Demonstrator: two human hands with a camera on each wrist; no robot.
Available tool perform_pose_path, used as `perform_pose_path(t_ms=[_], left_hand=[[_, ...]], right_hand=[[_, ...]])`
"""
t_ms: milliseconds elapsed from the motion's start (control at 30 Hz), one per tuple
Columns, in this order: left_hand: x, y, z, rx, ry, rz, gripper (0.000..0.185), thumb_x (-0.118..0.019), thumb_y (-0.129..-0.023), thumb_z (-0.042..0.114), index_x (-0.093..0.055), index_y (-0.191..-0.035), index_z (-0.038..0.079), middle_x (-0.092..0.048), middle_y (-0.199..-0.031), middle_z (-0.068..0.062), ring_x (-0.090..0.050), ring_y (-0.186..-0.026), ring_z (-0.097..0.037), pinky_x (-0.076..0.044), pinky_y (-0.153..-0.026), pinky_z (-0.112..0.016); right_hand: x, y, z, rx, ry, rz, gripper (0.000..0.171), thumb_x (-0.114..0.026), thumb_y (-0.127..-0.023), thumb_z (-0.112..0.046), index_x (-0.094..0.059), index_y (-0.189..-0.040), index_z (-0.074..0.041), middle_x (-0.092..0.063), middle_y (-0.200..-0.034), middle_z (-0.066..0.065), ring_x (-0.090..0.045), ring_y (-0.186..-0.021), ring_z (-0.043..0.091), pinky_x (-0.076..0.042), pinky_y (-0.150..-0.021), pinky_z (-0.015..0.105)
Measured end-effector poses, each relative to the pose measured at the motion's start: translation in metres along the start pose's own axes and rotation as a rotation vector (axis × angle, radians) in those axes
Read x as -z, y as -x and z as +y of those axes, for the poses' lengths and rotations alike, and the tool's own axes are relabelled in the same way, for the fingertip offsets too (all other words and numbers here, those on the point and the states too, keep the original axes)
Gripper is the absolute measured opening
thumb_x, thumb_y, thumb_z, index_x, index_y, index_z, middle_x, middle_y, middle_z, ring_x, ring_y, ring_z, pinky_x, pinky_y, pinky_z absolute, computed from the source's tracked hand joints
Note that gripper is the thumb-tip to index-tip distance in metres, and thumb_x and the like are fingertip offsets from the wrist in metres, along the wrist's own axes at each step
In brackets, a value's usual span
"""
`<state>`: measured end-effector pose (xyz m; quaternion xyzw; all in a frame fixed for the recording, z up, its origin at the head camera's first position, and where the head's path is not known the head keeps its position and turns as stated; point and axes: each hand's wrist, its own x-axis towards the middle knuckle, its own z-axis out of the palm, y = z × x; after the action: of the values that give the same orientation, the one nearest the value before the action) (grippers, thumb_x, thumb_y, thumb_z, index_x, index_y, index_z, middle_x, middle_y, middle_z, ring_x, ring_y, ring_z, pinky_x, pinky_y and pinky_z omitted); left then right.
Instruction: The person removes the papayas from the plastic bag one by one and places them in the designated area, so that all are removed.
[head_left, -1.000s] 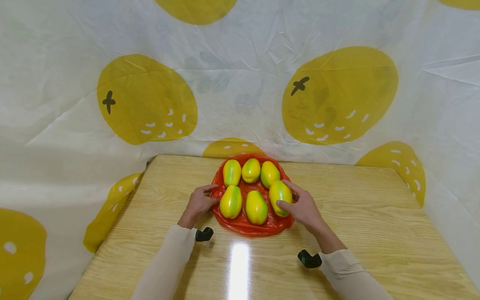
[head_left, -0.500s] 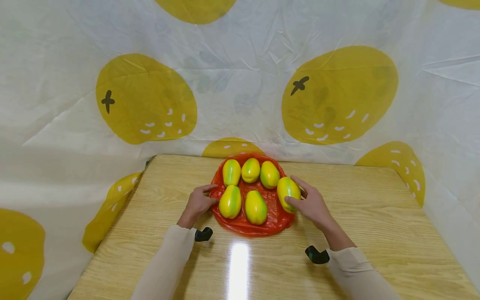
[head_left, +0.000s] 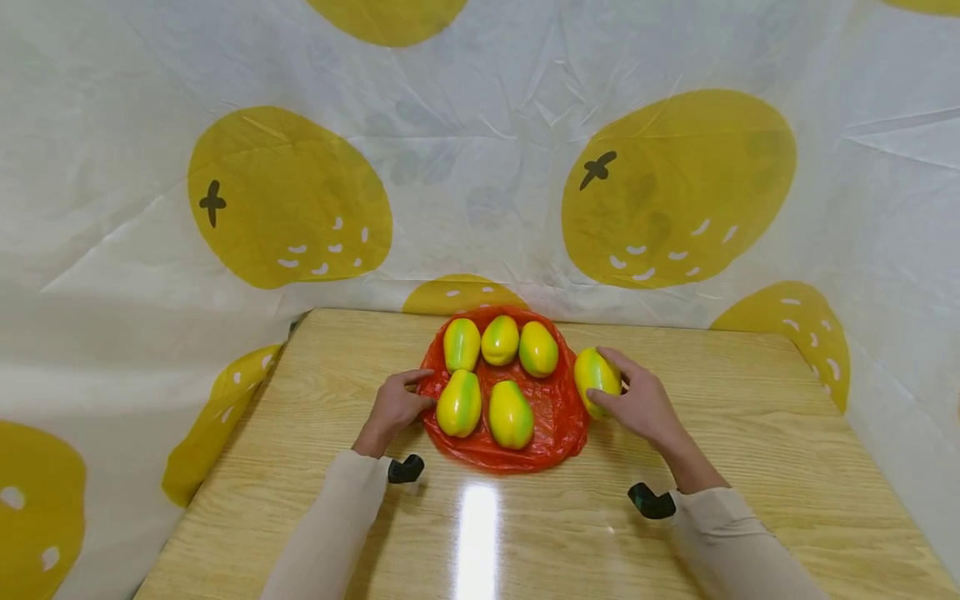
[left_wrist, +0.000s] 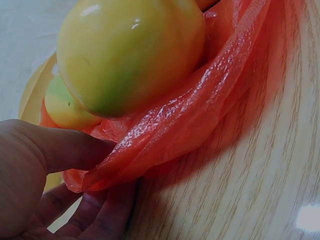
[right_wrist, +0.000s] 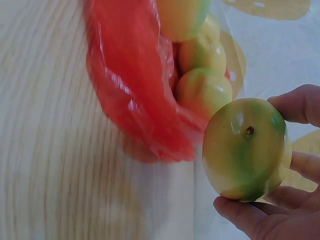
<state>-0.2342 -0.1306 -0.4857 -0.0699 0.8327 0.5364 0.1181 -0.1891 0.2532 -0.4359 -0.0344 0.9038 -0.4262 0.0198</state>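
1. The right hand (head_left: 643, 406) is gripping a yellow-green mango (head_left: 596, 379), with the thumb on the near side and the fingers curling over the far side
2. That held mango is sitting just past the right edge of the red plastic bag (head_left: 558, 417), over the bare wooden worktop (head_left: 750, 433); whether it is touching the wood cannot be told from the head view
3. In the right wrist view the same mango (right_wrist: 246, 149) is showing its stem end towards the camera, and the fingers (right_wrist: 299, 107) are wrapping it from above and below, with the bag (right_wrist: 135, 90) lying just beside it
4. The left hand (head_left: 395, 408) is resting at the left edge of the bag; the left wrist view is showing its thumb (left_wrist: 60, 150) and fingers pinching a fold of the red plastic (left_wrist: 165, 130)
5. Five other mangoes are lying on the bag: three in a back row (head_left: 500, 340) close together, and two in front, one (head_left: 459, 402) right next to the left hand and one (head_left: 511, 414) near the bag's middle
6. A white cloth printed with large yellow fruit shapes (head_left: 675, 192) is hanging behind and beside the worktop
7. Both forearms are wearing pale sleeves (head_left: 330, 533), and a small black device (head_left: 651, 502) is sitting at each wrist
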Motion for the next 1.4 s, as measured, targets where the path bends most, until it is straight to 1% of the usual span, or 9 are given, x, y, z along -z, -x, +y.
perform_pose_path(t_ms=[133, 233, 333, 467, 600, 833, 1100, 1267, 1400], left_hand=[[0.001, 0.001, 0.000, 0.002, -0.011, 0.005, 0.057, -0.071, -0.090, 0.002, -0.062, -0.145, 0.013, -0.054, -0.153, -0.020, -0.061, -0.123, -0.034, -0.060, -0.100, -0.044], [0.002, 0.001, 0.001, 0.011, -0.017, 0.004, 0.057, -0.072, -0.090, 0.003, -0.062, -0.145, 0.014, -0.053, -0.153, -0.019, -0.060, -0.124, -0.034, -0.059, -0.102, -0.045], [0.003, 0.002, 0.001, 0.018, -0.027, 0.004, 0.057, -0.072, -0.090, 0.004, -0.062, -0.145, 0.014, -0.054, -0.153, -0.019, -0.060, -0.124, -0.034, -0.058, -0.103, -0.046], [0.004, 0.002, 0.000, 0.026, -0.040, 0.001, 0.057, -0.071, -0.091, 0.004, -0.062, -0.146, 0.014, -0.053, -0.153, -0.020, -0.060, -0.123, -0.034, -0.058, -0.103, -0.046], [0.005, 0.003, 0.000, 0.037, -0.038, -0.001, 0.058, -0.071, -0.091, 0.003, -0.061, -0.146, 0.014, -0.052, -0.154, -0.020, -0.059, -0.123, -0.034, -0.058, -0.104, -0.046], [0.002, 0.001, -0.002, 0.000, -0.049, -0.005, 0.055, -0.069, -0.091, 0.001, -0.062, -0.145, 0.012, -0.051, -0.154, -0.021, -0.059, -0.120, -0.034, -0.059, -0.101, -0.045], [-0.001, -0.002, -0.005, -0.010, -0.066, -0.003, 0.055, -0.069, -0.091, 0.001, -0.063, -0.145, 0.014, -0.049, -0.158, -0.020, -0.056, -0.128, -0.036, -0.055, -0.107, -0.050], [-0.002, -0.002, -0.004, 0.002, -0.050, -0.007, 0.057, -0.069, -0.091, 0.000, -0.062, -0.146, 0.015, -0.050, -0.156, -0.019, -0.058, -0.123, -0.035, -0.057, -0.105, -0.048], [-0.001, -0.002, -0.001, 0.003, -0.056, -0.002, 0.057, -0.070, -0.091, 0.002, -0.062, -0.146, 0.016, -0.050, -0.156, -0.018, -0.058, -0.125, -0.035, -0.056, -0.106, -0.048]], right_hand=[[0.005, -0.003, 0.005, 0.005, 0.047, 0.016, 0.075, -0.072, -0.095, -0.020, -0.038, -0.161, -0.011, -0.040, -0.164, 0.023, -0.051, -0.137, 0.046, -0.053, -0.106, 0.060], [0.009, -0.005, 0.007, 0.007, 0.079, 0.029, 0.075, -0.072, -0.095, -0.019, -0.038, -0.161, -0.008, -0.038, -0.165, 0.024, -0.051, -0.136, 0.046, -0.053, -0.105, 0.060], [0.012, -0.005, 0.009, 0.009, 0.106, 0.039, 0.076, -0.072, -0.094, -0.019, -0.038, -0.161, -0.007, -0.035, -0.166, 0.025, -0.048, -0.138, 0.048, -0.051, -0.107, 0.062], [0.015, -0.006, 0.012, 0.012, 0.147, 0.047, 0.076, -0.073, -0.093, -0.019, -0.039, -0.160, -0.004, -0.033, -0.166, 0.028, -0.040, -0.145, 0.053, -0.045, -0.112, 0.067], [0.018, -0.007, 0.016, 0.023, 0.169, 0.050, 0.076, -0.074, -0.092, -0.020, -0.040, -0.158, -0.002, -0.033, -0.165, 0.031, -0.037, -0.146, 0.056, -0.041, -0.113, 0.070], [0.026, -0.008, 0.023, 0.013, 0.217, 0.048, 0.077, -0.073, -0.092, -0.020, -0.039, -0.158, -0.001, -0.032, -0.164, 0.033, -0.036, -0.145, 0.059, -0.039, -0.113, 0.073], [0.037, -0.011, 0.031, 0.027, 0.264, 0.042, 0.079, -0.074, -0.091, -0.022, -0.038, -0.158, 0.001, -0.030, -0.163, 0.037, -0.032, -0.144, 0.063, -0.033, -0.114, 0.077], [0.045, -0.012, 0.037, 0.033, 0.274, 0.038, 0.081, -0.075, -0.091, -0.021, -0.037, -0.158, 0.002, -0.028, -0.163, 0.037, -0.031, -0.143, 0.065, -0.033, -0.112, 0.078], [0.052, -0.013, 0.043, 0.053, 0.289, 0.048, 0.081, -0.074, -0.091, -0.020, -0.036, -0.158, 0.003, -0.029, -0.163, 0.037, -0.034, -0.140, 0.066, -0.036, -0.109, 0.078]])
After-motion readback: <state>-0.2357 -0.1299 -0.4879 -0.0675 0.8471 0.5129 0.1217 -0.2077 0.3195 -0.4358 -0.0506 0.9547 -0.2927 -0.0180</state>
